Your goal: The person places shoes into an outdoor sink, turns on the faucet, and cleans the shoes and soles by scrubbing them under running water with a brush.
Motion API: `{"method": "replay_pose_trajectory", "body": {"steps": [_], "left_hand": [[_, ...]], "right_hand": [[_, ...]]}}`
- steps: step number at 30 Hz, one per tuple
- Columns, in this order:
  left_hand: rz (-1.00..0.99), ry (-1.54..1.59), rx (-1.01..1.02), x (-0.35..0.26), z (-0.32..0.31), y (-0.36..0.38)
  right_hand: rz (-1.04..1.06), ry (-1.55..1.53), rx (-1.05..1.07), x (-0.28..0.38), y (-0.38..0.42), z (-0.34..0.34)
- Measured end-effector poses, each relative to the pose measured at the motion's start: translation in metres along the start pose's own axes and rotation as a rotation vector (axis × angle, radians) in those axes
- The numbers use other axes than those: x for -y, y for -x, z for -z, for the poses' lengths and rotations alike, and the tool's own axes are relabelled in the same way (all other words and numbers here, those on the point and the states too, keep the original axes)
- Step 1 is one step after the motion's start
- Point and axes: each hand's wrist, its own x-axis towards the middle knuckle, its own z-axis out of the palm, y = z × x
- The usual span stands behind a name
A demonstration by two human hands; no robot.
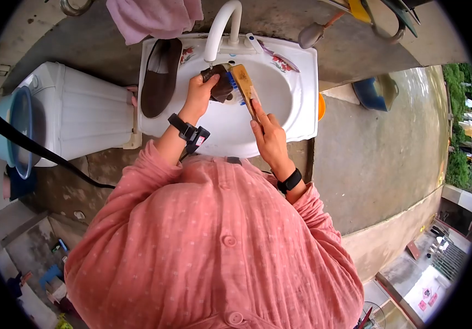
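My left hand grips a dark brown shoe, partly covered by my fingers, over the basin of the white sink. In my right hand is a scrub brush with a wooden back and blue bristles. The bristles face the shoe and seem to touch it. Just above my left hand is the spout of the white faucet. A second brown shoe lies on the sink's left ledge, its opening toward the wall.
A purple-and-white toothbrush rests on the sink's right rear rim. A pink towel hangs behind. To the left stands a white washing machine with blue basins; a blue container is at right.
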Motion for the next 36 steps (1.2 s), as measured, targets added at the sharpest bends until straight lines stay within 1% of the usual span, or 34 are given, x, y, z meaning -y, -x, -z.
{"method": "replay_pose_trajectory", "body": {"steps": [1, 2, 3, 4, 5, 6, 8, 10, 12, 14, 17, 18, 19, 20, 22, 23, 24, 25, 26, 28, 29, 30, 32, 33, 34, 35, 36], "left_hand": [[0.026, 0.025, -0.017, -0.006, -0.008, 0.005], [0.028, 0.031, -0.018, -0.001, -0.007, 0.004], [0.048, -0.064, -0.007, 0.010, -0.003, 0.004], [0.071, -0.161, 0.003, 0.017, -0.001, 0.005], [0.049, -0.140, -0.060, 0.027, -0.001, 0.007], [0.056, -0.136, -0.057, 0.026, -0.002, 0.009], [0.020, -0.052, -0.075, 0.017, -0.004, 0.005], [0.037, -0.070, -0.074, 0.017, -0.004, 0.002], [0.051, -0.144, -0.021, 0.018, -0.002, 0.000], [0.050, -0.171, -0.020, 0.022, -0.002, 0.003], [0.000, -0.330, 0.028, 0.038, -0.002, 0.013], [0.000, -0.330, 0.034, 0.034, -0.005, 0.019], [0.023, -0.320, 0.057, 0.028, -0.005, 0.025], [0.045, -0.310, 0.075, 0.020, -0.004, 0.027], [0.087, -0.272, 0.067, 0.007, 0.009, 0.027], [0.047, -0.277, 0.094, -0.002, 0.015, 0.028], [0.003, -0.283, 0.121, -0.010, 0.020, 0.027], [-0.003, -0.368, 0.143, -0.016, 0.025, 0.029], [-0.002, -0.375, 0.135, -0.024, 0.028, 0.031], [-0.006, -0.518, 0.298, -0.036, 0.034, 0.035], [0.064, -0.530, 0.315, -0.035, 0.041, 0.034], [0.070, -0.534, 0.312, -0.030, 0.043, 0.036], [0.109, -0.340, 0.102, -0.020, 0.048, 0.038], [0.117, -0.351, 0.104, -0.012, 0.060, 0.038], [0.183, -0.370, 0.063, -0.006, 0.075, 0.037], [0.248, -0.388, 0.023, 0.001, 0.088, 0.035], [0.257, -0.397, 0.029, 0.001, 0.090, 0.034]], "right_hand": [[-0.001, 0.004, 0.004, 0.009, -0.003, 0.003], [0.023, 0.095, 0.038, 0.017, -0.007, 0.007], [0.050, 0.188, 0.072, 0.022, -0.011, 0.006], [0.049, 0.192, 0.076, 0.022, -0.019, 0.002], [0.040, 0.221, 0.098, 0.020, -0.031, -0.003], [0.030, 0.251, 0.119, 0.018, -0.041, -0.008], [0.032, 0.266, 0.083, 0.016, -0.058, -0.019], [0.054, 0.279, 0.062, 0.018, -0.060, -0.018], [0.038, 0.269, 0.053, 0.021, -0.060, -0.010], [0.026, 0.269, 0.065, 0.017, -0.065, -0.010], [0.005, 0.260, 0.085, -0.013, -0.078, -0.023], [0.008, 0.249, 0.085, -0.014, -0.083, -0.021], [-0.036, 0.208, 0.111, -0.015, -0.084, -0.019], [-0.033, 0.204, 0.110, -0.015, -0.083, -0.016], [-0.054, 0.024, 0.124, -0.005, -0.070, -0.007], [-0.095, -0.076, 0.142, 0.003, -0.064, 0.000], [-0.089, -0.082, 0.149, 0.009, -0.058, 0.004], [-0.139, -0.172, 0.154, 0.013, -0.053, 0.007], [-0.192, -0.263, 0.159, 0.015, -0.049, 0.007], [-0.178, -0.319, 0.127, 0.006, -0.042, -0.005], [-0.204, -0.329, 0.140, 0.002, -0.040, -0.009], [-0.231, -0.338, 0.153, -0.001, -0.037, -0.013], [-0.243, -0.344, 0.174, -0.004, -0.033, -0.022], [-0.259, -0.342, 0.192, -0.005, -0.030, -0.027], [-0.268, -0.353, 0.187, -0.006, -0.027, -0.032], [-0.231, -0.404, 0.181, -0.006, -0.024, -0.037], [-0.195, -0.452, 0.177, -0.005, -0.022, -0.040]]}}
